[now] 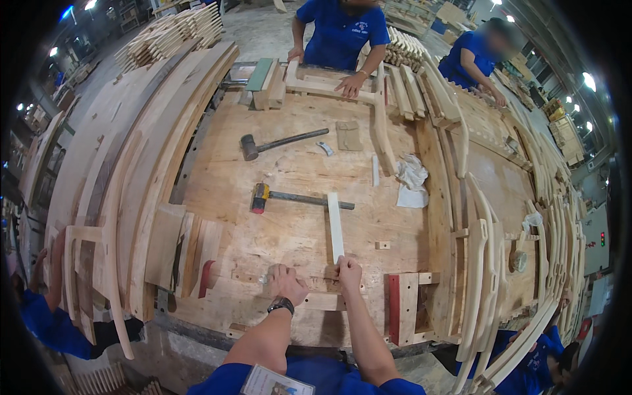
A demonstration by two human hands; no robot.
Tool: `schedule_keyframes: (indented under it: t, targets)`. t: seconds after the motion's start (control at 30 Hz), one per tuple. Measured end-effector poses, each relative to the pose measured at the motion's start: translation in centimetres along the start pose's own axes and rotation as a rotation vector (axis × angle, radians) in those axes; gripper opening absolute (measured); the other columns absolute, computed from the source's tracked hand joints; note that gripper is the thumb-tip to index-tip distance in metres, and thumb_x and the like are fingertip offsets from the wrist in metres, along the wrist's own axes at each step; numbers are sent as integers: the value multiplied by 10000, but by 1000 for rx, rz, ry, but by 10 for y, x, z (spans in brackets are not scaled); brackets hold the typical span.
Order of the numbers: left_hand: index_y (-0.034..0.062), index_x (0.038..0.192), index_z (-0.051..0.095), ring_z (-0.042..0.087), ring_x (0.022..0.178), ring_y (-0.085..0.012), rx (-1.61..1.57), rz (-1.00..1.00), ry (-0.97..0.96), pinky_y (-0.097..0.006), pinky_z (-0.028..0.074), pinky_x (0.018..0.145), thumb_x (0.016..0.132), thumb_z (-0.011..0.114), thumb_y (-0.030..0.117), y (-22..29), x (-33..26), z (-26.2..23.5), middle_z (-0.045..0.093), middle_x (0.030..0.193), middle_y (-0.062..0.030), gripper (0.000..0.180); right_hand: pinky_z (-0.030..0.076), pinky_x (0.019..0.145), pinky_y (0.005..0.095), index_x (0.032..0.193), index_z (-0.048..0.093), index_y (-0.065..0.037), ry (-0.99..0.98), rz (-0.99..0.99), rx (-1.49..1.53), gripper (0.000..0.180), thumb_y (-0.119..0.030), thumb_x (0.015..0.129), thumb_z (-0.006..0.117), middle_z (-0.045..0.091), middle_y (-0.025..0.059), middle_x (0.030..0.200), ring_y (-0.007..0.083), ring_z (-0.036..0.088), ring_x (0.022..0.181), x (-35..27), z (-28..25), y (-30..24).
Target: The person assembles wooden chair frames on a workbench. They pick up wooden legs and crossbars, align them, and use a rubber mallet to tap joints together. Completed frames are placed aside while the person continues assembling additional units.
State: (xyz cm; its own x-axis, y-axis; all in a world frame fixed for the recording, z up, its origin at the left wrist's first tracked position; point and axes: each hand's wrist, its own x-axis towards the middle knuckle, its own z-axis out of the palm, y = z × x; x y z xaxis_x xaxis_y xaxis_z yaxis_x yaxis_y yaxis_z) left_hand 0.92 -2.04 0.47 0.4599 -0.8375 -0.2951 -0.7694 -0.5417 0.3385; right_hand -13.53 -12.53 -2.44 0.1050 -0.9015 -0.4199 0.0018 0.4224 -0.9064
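My right hand (349, 272) pinches the near end of a pale, flat wooden strip (336, 229), which points away from me across the workbench (276, 234). The strip's far end lies over the handle of a mallet (261, 198) with a black, yellow and red head. My left hand (288, 286), wearing a dark wristwatch (281, 303), is curled low over the bench; what its fingers hold, if anything, is hidden. A small shiny, whitish thing (264, 279) sits beside those fingers. Below both hands runs a wooden rail (322, 302) with holes.
Further off lie a black mallet (250, 147), a sandpaper piece (349, 136) and crumpled white paper (412, 178). Red-faced wooden blocks (395, 309) stand near right. Long boards (178, 112) flank the left. Across the bench, a co-worker's hand (351, 85) rests on a wooden frame (316, 87).
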Motion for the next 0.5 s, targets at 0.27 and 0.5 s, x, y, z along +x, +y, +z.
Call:
schedule_keyframes:
  t: [0.27, 0.5]
  targets:
    - [25, 1100, 654, 423, 1250, -305, 7, -9, 16, -474, 343, 1058, 791, 557, 292, -7, 0, 5, 514, 1213, -155, 420, 401, 574, 257, 867, 549, -122, -429, 157, 754, 208, -280, 1002, 560, 504, -10, 661, 108, 488, 612, -36, -7, -33]
    - [33, 1054, 656, 431, 1240, -317, 17, -3, -42, -480, 351, 1053, 784, 573, 237, 1, -1, -1, 521, 1193, -156, 348, 359, 588, 229, 807, 512, -194, -1039, 218, 1436, 162, -214, 925, 621, 481, -73, 657, 79, 444, 614, -98, -4, -89]
